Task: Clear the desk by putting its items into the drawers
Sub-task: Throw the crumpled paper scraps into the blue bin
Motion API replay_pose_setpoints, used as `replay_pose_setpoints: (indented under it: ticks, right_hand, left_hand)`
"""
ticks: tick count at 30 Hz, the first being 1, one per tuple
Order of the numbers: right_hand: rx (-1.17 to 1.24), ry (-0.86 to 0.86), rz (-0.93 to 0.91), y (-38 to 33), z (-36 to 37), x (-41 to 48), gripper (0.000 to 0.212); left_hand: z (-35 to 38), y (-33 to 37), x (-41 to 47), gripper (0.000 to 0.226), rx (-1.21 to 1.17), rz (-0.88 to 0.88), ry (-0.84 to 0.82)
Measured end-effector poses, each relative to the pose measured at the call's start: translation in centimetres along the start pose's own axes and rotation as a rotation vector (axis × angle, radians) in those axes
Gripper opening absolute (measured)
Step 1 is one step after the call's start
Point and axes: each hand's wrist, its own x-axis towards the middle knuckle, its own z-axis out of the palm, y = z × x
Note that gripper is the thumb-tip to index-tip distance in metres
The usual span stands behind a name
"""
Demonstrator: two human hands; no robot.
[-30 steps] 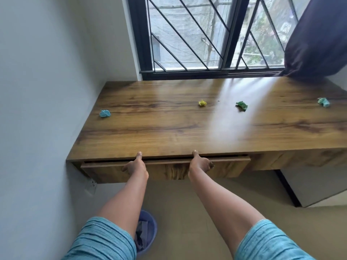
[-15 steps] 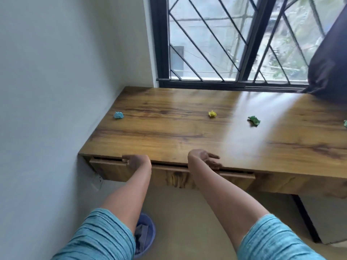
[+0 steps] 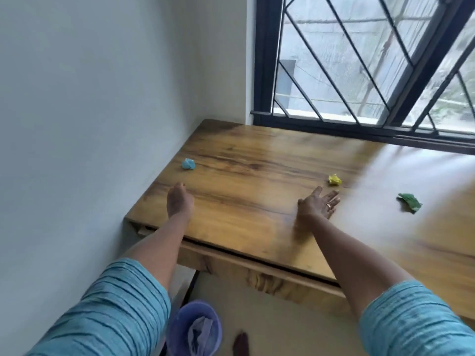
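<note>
Head view: the wooden table [image 3: 257, 217] runs from the wall [image 3: 90, 98] at 9 o'clock across to the right edge of the picture, with the barred window [image 3: 264, 60] behind it at 1 o'clock. Three crumpled papers lie on its top, well apart from one another.

The left hand [image 3: 180, 201] reaches over the table's near left corner. Its grip is apart, the fingers straight and close together, holding nothing. Whether it touches the wood I cannot tell. The blue paper [image 3: 188, 164] lies at 12 o'clock from this hand, near its fingertips but clear of them.

The right hand [image 3: 317, 205] is over the middle of the table, palm turned partly upward, with a ring on one finger. Its grip is also apart, the fingers spread and straight, and it holds nothing. The yellow paper [image 3: 335, 179] sits at 1 o'clock from it, just beyond the fingertips and not touching them. The green paper [image 3: 409, 201] lies at 3 o'clock from the same hand, well apart.

Under the table's near edge, at 6 o'clock from the hands, the drawer [image 3: 270, 278] shows its wooden front standing slightly out, a dark slit between it and the tabletop.

Both forearms come up from teal sleeves [image 3: 115, 304] at the bottom of the picture. On the floor at 6 o'clock stands a blue bucket [image 3: 177, 327] with something pale crumpled inside, and a foot [image 3: 241, 343] is just beside it at 3 o'clock.
</note>
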Motion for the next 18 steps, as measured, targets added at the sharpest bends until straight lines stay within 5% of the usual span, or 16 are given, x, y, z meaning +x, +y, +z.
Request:
replay_pose_setpoints:
  ticks: [7, 10, 13, 18]
  right_hand:
    - [-0.038, 0.083, 0.043, -1.4, -1.6, 9.5, 0.084]
    - [-0.051, 0.142, 0.09, -1.6, -1.0, 12.3, 0.064]
    - [-0.113, 0.275, 0.131, -2.8, 0.6, 13.3, 0.036]
    - [-0.122, 0.352, -0.053, -4.9, 3.1, 11.9, 0.03]
  left_hand:
    - [3.6, 1.7, 9.5, 0.067, 0.131, 0.015, -0.078]
    - [4.8, 2.4, 11.6, 0.079, 0.146, 0.003, -0.154]
    - [6.1, 3.0, 12.3, 0.067, 0.112, -0.023, -0.174]
    - [6.7, 3.3, 12.2, 0.043, 0.056, 0.011, -0.027]
